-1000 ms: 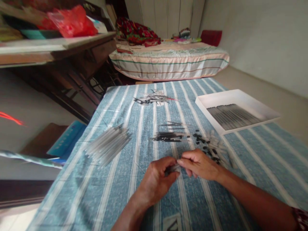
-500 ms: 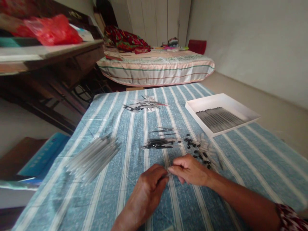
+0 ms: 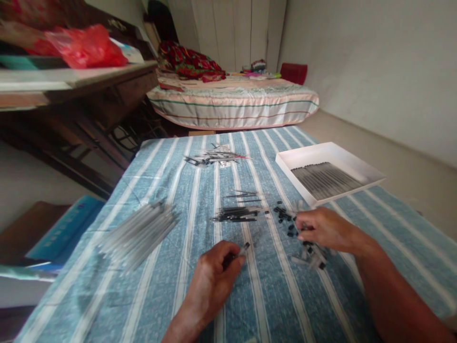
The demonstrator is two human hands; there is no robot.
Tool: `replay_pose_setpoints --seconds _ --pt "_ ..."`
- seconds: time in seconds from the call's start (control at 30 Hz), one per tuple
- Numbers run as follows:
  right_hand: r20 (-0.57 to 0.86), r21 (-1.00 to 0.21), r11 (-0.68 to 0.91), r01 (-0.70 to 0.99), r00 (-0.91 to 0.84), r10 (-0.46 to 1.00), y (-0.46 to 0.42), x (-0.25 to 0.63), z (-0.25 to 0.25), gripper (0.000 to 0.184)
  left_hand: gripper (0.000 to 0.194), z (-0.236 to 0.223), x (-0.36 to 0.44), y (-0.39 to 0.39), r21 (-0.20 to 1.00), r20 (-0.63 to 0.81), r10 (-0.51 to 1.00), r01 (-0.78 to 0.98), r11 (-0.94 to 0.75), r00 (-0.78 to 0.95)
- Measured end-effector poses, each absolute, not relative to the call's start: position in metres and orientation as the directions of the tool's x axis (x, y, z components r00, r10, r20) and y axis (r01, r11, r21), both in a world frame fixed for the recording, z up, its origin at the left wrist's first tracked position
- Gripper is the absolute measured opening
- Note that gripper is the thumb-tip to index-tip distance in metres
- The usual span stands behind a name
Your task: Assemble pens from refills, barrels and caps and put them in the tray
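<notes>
My left hand is closed in a pinch over the striped cloth. From its fingertips sticks a small clear pen cap with a black end. Away to the right, my right hand is curled, its fingertips down at the pile of clear caps and small black plugs. What those fingertips grip, if anything, is too small to make out. Straight ahead of the hands lies a bundle of dark pen refills, with a few loose refills just behind it.
Clear pen barrels are heaped at the left. A white box lid at the right holds a row of assembled-looking pens. Farther back sits another pile of pen parts. The striped cloth covers the table.
My right hand has left my left hand and moved right to the caps and plugs. The cap's black end now shows in my left hand, which has barely moved.
</notes>
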State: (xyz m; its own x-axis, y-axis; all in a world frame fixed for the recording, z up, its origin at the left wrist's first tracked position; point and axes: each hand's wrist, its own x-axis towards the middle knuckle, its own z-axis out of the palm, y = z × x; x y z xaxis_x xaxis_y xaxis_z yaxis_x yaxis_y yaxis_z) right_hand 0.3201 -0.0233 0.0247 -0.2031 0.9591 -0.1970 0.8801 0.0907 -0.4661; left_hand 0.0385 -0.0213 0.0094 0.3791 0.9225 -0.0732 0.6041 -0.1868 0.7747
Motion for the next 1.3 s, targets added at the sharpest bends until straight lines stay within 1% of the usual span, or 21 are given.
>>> replay_pose_setpoints --seconds 0.07,0.13,0.2,0.27,0.33,0.4,0.43,0.5,0.6,0.63,0.67,0.9,1.1,1.3 --pt "-0.253 -0.339 0.072 0.938 -0.164 0.953 -0.026 0.326 0.025 0.004 0.013 0.009 0.039 -0.021 0.772 -0.08 0.924 0.61 -0.181 0.375" --pt "-0.29 -0.227 0.072 0.971 -0.138 0.947 -0.028 0.323 0.023 0.008 0.013 0.008 0.04 -0.021 0.765 -0.09 0.921 0.618 -0.18 0.379" --pt "-0.314 -0.142 0.078 0.987 -0.119 0.942 -0.028 0.317 0.02 0.009 0.012 0.008 0.04 -0.021 0.759 -0.1 0.917 0.626 -0.181 0.386" --pt "-0.326 -0.099 0.088 0.991 -0.116 0.938 -0.026 0.312 0.019 0.006 0.011 0.008 0.041 -0.022 0.757 -0.102 0.914 0.627 -0.185 0.393" --pt "-0.323 -0.094 0.099 0.991 -0.125 0.938 -0.025 0.31 0.018 0.002 0.011 0.009 0.041 -0.022 0.76 -0.099 0.91 0.62 -0.192 0.403" --pt "-0.296 -0.118 0.101 0.988 -0.132 0.946 -0.025 0.312 0.018 0.007 0.011 0.009 0.041 -0.023 0.765 -0.095 0.906 0.612 -0.199 0.413" --pt "-0.276 -0.151 0.096 0.984 -0.135 0.952 -0.025 0.312 0.018 0.01 0.011 0.01 0.041 -0.023 0.767 -0.093 0.904 0.609 -0.202 0.417" --pt "-0.234 -0.28 0.105 0.954 -0.174 0.957 -0.026 0.311 0.017 0.013 0.011 0.01 0.041 -0.024 0.773 -0.088 0.9 0.6 -0.209 0.426" --pt "-0.181 -0.522 0.172 0.835 -0.305 0.935 -0.03 0.302 0.012 0.015 0.012 0.009 0.042 -0.026 0.787 -0.072 0.888 0.573 -0.229 0.453" --pt "-0.17 -0.569 0.195 0.799 -0.347 0.922 -0.031 0.296 0.011 0.014 0.011 0.009 0.042 -0.027 0.792 -0.063 0.882 0.561 -0.241 0.468" --pt "-0.163 -0.592 0.216 0.777 -0.378 0.912 -0.033 0.29 0.009 0.014 0.011 0.009 0.042 -0.027 0.795 -0.052 0.874 0.549 -0.257 0.484" --pt "-0.101 -0.545 0.369 0.753 -0.496 0.863 -0.041 0.262 0.013 0.013 0.013 0.013 0.046 -0.032 0.807 0.008 0.831 0.487 -0.334 0.557" --pt "-0.069 -0.543 0.416 0.73 -0.532 0.844 -0.041 0.261 0.014 0.014 0.015 0.013 0.045 -0.031 0.787 0.038 0.794 0.472 -0.398 0.606" --pt "-0.054 -0.545 0.436 0.716 -0.549 0.834 -0.043 0.261 0.011 0.013 0.017 0.011 0.044 -0.031 0.762 0.019 0.774 0.491 -0.421 0.633"
